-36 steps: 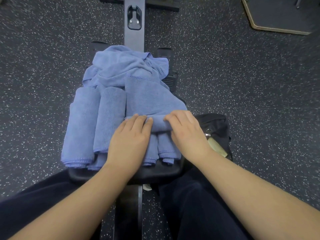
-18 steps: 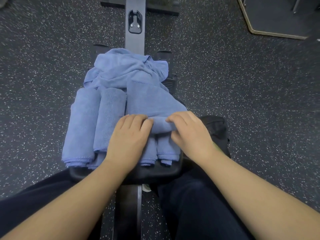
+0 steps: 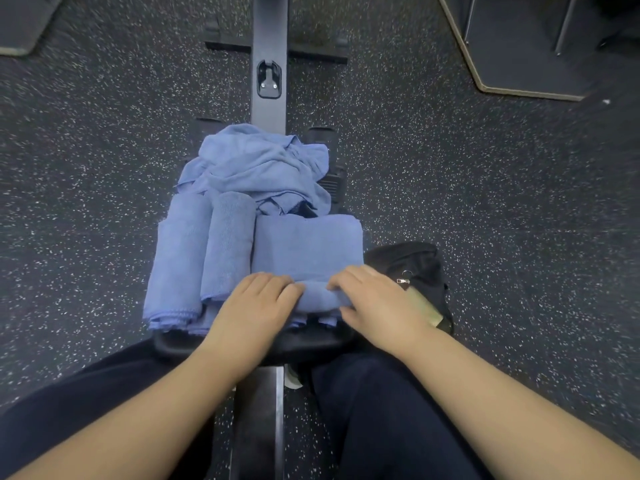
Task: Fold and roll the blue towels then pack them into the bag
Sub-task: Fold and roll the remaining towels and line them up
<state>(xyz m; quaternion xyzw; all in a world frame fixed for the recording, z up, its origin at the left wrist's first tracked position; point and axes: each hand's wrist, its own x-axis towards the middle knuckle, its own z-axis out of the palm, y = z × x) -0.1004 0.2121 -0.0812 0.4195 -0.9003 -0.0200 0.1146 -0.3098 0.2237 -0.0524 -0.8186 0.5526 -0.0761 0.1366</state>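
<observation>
A folded blue towel [image 3: 308,244] lies flat on the black seat pad [image 3: 311,341], with its near end rolled up [image 3: 317,296]. My left hand [image 3: 256,303] and my right hand [image 3: 377,299] both curl over that roll, the right thumb tucked under its near side. Two rolled blue towels [image 3: 180,258] [image 3: 230,244] lie side by side to the left of it. Behind them sits a crumpled pile of blue towels [image 3: 263,164]. A black bag [image 3: 415,265] stands on the floor just right of the seat, its zip open, partly hidden by my right hand.
The seat rides on a dark rail [image 3: 268,46] running away from me over the speckled rubber floor [image 3: 485,202]. My legs in dark trousers [image 3: 381,410] straddle the rail. A mat with a tan edge [image 3: 519,88] lies at the far right.
The towel's far part, earlier draped up against the pile, now lies flat and squared. Both hands stay on the roll at the near end. The view has pulled back.
</observation>
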